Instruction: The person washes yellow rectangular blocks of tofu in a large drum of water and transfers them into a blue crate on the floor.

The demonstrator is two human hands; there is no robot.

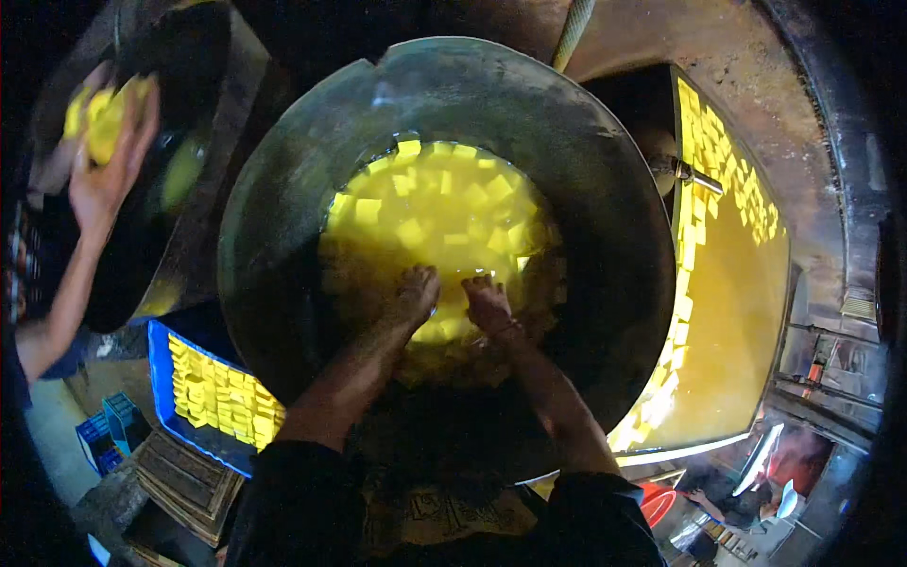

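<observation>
A large round metal wok [446, 85] holds yellow liquid with many yellow square blocks [368, 211] afloat in it, mostly in its far half. My left hand [419, 289] is low over the liquid near the middle, fingers pointing away from me. To its right, with a gap between them, my right hand [487, 301] is at the liquid's surface, its fingers slightly bent. Some blocks lie beneath and between the hands. Whether either hand touches a block is not visible.
Another person's hands [106, 177] hold yellow blocks over a dark vessel at left. A blue crate [159, 368] of yellow blocks stands lower left, near stacked wooden trays [186, 471]. At right is a rectangular vat [737, 333] with liquid and blocks. A worker [744, 507] is farther off.
</observation>
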